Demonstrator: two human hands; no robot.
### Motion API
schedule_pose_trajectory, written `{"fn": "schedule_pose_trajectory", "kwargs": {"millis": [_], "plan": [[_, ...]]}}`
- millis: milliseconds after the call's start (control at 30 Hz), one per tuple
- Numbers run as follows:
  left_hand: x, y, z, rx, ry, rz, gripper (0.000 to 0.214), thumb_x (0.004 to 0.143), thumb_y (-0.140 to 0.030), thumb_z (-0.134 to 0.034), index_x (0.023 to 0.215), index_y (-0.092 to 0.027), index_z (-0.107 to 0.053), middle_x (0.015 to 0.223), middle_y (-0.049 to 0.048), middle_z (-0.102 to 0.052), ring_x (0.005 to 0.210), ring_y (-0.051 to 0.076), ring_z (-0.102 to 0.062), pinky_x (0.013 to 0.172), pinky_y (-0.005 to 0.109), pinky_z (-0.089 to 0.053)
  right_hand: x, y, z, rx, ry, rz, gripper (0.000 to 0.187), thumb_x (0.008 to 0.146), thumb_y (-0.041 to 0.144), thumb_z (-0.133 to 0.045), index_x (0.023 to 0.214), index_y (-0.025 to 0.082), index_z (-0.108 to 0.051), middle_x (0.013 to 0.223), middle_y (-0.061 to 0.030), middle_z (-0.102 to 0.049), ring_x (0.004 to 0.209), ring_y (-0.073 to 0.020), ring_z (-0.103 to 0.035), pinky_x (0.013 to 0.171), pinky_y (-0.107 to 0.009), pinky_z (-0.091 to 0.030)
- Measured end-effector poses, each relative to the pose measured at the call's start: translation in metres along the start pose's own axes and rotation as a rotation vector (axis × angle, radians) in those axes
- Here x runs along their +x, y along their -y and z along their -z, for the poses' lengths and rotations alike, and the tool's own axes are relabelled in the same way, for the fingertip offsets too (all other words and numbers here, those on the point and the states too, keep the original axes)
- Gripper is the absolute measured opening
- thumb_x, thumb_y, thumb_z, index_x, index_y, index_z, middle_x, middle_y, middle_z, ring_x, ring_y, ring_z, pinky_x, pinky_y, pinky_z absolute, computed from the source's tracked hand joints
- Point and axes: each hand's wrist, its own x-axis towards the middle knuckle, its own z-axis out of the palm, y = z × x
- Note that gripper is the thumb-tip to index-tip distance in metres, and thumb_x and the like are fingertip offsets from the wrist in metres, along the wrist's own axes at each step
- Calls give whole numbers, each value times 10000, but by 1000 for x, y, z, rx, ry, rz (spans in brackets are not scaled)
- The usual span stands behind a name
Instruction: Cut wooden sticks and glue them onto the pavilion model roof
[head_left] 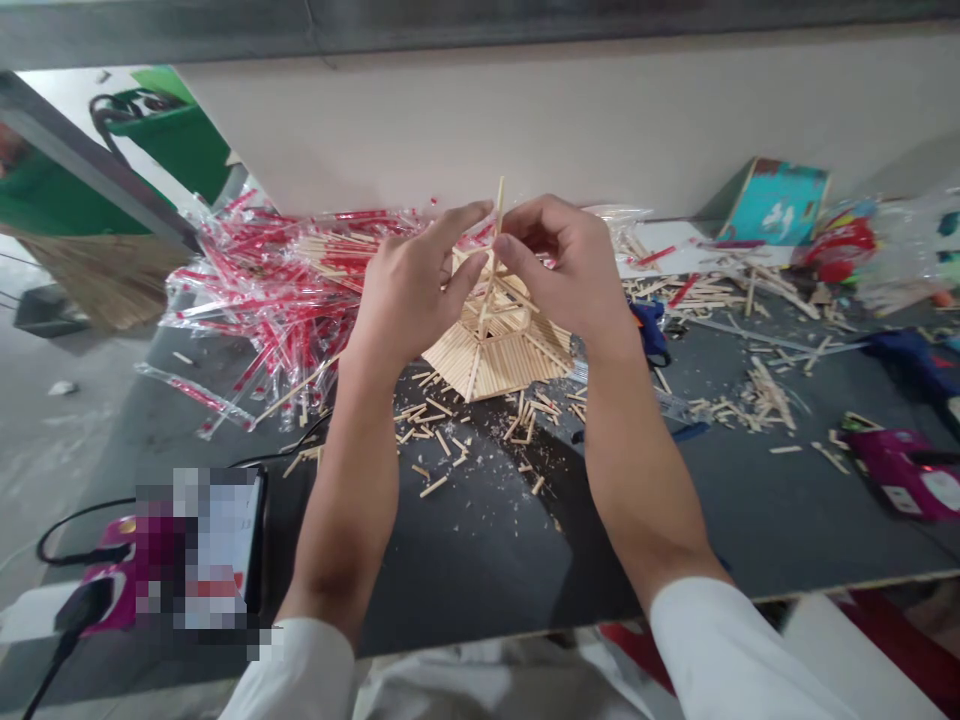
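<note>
Both hands are pinching one thin stick (499,200): left hand (409,290) fingers (457,222) are closing on it from 9 o'clock, right hand (574,270) from 3 o'clock. The stick is standing near upright, long axis running 12-to-6, top end tipping slightly toward 1 o'clock, lower end reaching into the top of the stick-built roof (502,360) sitting mid-surface (480,540). Offcuts (442,440) are lying at the roof's 6 o'clock, red-wrapped sticks (277,280) are piling at 9 o'clock. The teal box (776,200) at 2 o'clock is showing print, too blurred to read.

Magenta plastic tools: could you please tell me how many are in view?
2 magenta plastic tools: one at front left, one at far right; clutter may hide others.
</note>
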Motion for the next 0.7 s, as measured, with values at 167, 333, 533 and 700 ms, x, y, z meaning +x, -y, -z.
{"fn": "schedule_pose_trajectory", "kwargs": {"millis": [167, 333, 533, 700], "plan": [[0, 1, 2, -1, -27, 1, 436, 1018, -441, -561, 1409, -260, -626, 634, -9, -580, 593, 161, -504, 759, 321, -470, 1, 6, 1, 42, -32, -45, 511, 939, 742, -568, 1040, 258, -694, 954, -50, -727, 858, -207, -706, 786, -416, -637], [0, 0, 4, -22, -40, -8, 398, 1014, -375, -588, 1391, -259, -637, 599, -29, -539, 557, 143, -441, 731, 310, -450, 1, 15, 5, 47, -60, -98, 550, 923, 765, -570, 1053, 246, -700, 956, -44, -726, 857, -186, -696, 812, -372, -621], [-2, -4, 4, -5, -64, -37, 410, 1006, -318, -590, 1409, -253, -632, 592, -31, -535, 555, 138, -464, 663, 300, -417, 1, 17, 8, 0, -96, -65, 515, 967, 712, -548, 1187, 266, -682, 999, -52, -717, 891, -186, -693, 826, -342, -609], [-3, -4, 1, -15, -53, -46, 449, 1012, -332, -559, 1454, -264, -597, 651, -5, -611, 611, 168, -555, 660, 318, -435, -1, 22, 10, -99, -135, 44, 466, 1025, 616, -500, 1386, 345, -615, 1155, -74, -702, 962, -212, -697, 877, -377, -621]]}}
